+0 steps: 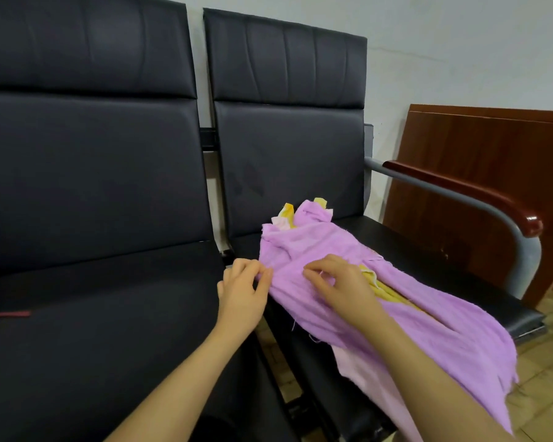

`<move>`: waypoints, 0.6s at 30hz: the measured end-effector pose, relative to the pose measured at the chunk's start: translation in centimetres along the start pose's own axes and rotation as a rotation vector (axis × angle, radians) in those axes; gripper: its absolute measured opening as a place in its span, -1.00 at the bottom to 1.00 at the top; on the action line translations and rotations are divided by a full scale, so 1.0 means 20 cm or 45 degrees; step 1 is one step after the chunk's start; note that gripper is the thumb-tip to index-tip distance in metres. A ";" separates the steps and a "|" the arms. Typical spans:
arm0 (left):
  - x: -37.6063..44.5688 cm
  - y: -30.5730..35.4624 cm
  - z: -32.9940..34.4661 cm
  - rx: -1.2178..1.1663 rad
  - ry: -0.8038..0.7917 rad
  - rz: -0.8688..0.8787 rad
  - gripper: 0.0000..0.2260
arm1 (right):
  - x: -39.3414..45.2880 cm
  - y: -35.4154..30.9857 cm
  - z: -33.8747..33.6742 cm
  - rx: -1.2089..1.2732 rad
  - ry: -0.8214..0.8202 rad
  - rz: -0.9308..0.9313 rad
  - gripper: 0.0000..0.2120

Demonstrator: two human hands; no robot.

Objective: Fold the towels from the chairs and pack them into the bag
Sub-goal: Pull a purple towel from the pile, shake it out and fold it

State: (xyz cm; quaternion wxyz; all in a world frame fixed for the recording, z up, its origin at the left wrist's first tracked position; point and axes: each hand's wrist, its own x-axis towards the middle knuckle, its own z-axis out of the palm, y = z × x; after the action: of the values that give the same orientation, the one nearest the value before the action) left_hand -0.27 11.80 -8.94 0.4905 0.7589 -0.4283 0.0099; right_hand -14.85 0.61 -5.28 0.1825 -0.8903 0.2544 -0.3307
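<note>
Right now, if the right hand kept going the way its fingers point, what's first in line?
The right hand is already touching the purple towel, fingers curled and aimed up-left. Straight on it would likely meet the left hand pinching the towel's edge, though depth is unclear from one view.

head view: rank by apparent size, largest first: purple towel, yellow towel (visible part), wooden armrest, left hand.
1. purple towel
2. wooden armrest
3. left hand and the yellow towel look about alike; the yellow one is mostly covered and the hand is nearer the camera, so unranked.
</note>
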 end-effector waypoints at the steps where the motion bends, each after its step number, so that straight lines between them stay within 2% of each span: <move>1: 0.00 -0.02 0.01 0.028 -0.013 -0.016 -0.80 | 0.01 0.03 0.01 -0.104 0.039 0.106 -0.77; 5: 0.01 -0.04 0.05 0.116 -0.065 -0.059 -0.80 | 0.02 0.14 0.01 -0.503 -0.042 0.512 -0.55; 8: 0.00 -0.03 0.09 0.125 -0.085 -0.062 -0.80 | 0.01 0.17 0.03 -0.493 -0.050 0.559 -0.56; 12: 0.00 -0.02 0.12 -0.014 -0.036 -0.102 -0.73 | 0.03 0.15 0.03 -0.278 0.101 0.308 -0.69; 18: -0.02 -0.01 0.04 -0.256 0.139 -0.081 -0.79 | 0.07 -0.02 -0.01 0.120 0.331 0.005 -0.86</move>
State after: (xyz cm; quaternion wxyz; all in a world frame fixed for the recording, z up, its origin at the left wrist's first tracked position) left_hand -0.62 11.45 -9.69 0.5867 0.7174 -0.3756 -0.0073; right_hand -13.89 0.20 -4.27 0.1901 -0.8299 0.2618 -0.4546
